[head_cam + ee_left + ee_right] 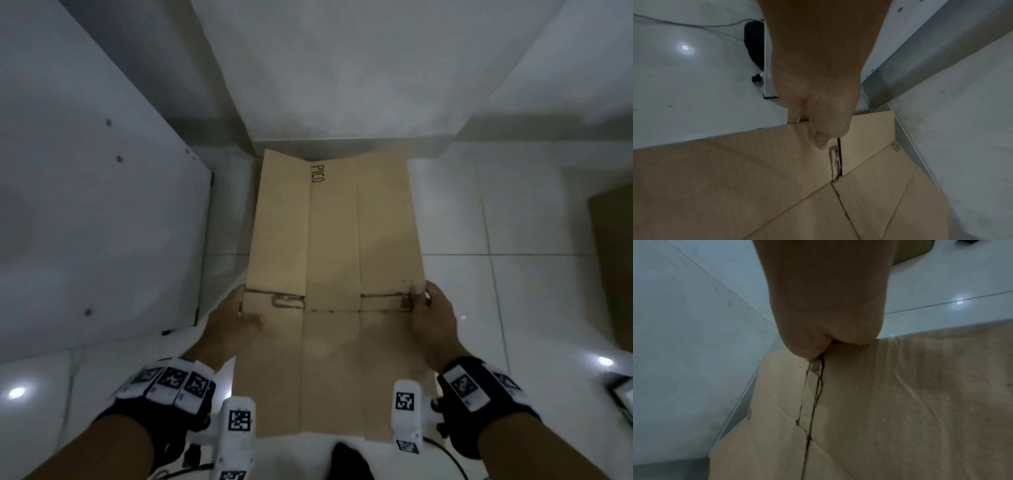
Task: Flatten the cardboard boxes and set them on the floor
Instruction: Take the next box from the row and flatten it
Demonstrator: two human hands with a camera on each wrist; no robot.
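While gripped at both side edges, already flat: the box [334, 260], opened out into one creased sheet, printed "PICO" near the far end, slanting down and away toward the wall [342, 68]. Left hand [236, 315] clamped on the left edge just by the slit between flaps, thumb on top, fingers curled beneath; right hand [433, 317] clamped likewise on the right edge, thumb across the torn strip. Flattening of this one apparently done; setting it down apparently left, though whether the far end touches the floor [496, 291] cannot be told. A second brown shape, the carton [613, 267], at the right margin, cropped, unclear whether flat or standing, so likely more work to come. On edges and room: far end of the sheet close to the foot of the wall, with little slack ahead; a white panel [102, 205] along the left, its corner just beside the sheet's left edge; open tile to the right, between sheet and carton, and more near the feet. Probably best lowered straight down or drawn back a little, not pushed forward. Torn paper at the slits on both sides, right under the thumbs, liable to rip further under a hard pull.
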